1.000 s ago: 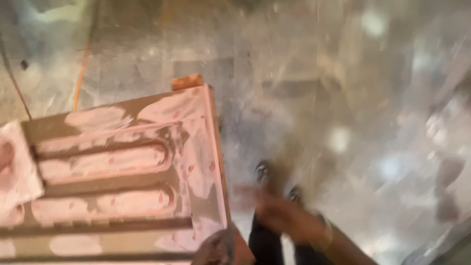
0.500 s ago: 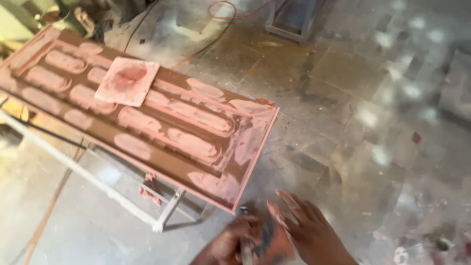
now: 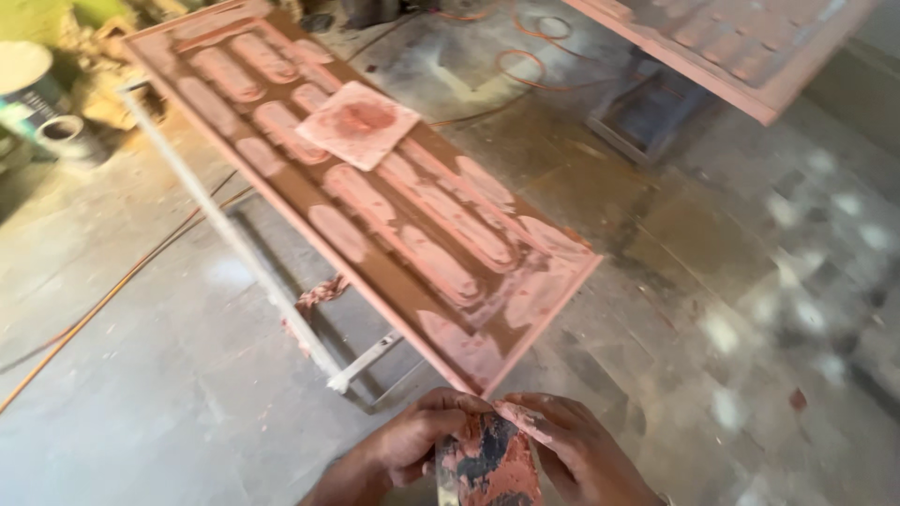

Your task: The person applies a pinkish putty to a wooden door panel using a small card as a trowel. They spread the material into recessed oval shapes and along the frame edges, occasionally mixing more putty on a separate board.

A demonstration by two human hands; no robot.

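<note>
My left hand (image 3: pixel 401 445) and my right hand (image 3: pixel 574 448) meet at the bottom of the view, both gripping a flat scraper blade (image 3: pixel 487 464) smeared with pink and dark putty. Just beyond my fingers lies the near corner of a long brown wooden door panel (image 3: pixel 375 201), patched with pink filler along its grooves and edges. A square board (image 3: pixel 358 122) coated in pink putty rests on the panel's upper half.
The panel rests on a white metal stand (image 3: pixel 272 281) above a dusty grey floor. Paint cans (image 3: pixel 42 103) stand at the far left. Orange cable (image 3: pixel 112 295) trails across the floor. Another pink panel (image 3: pixel 750 47) is at the top right.
The view has swung back and left, showing more of the panel and stand. My two hands have closed together around the scraper blade.
</note>
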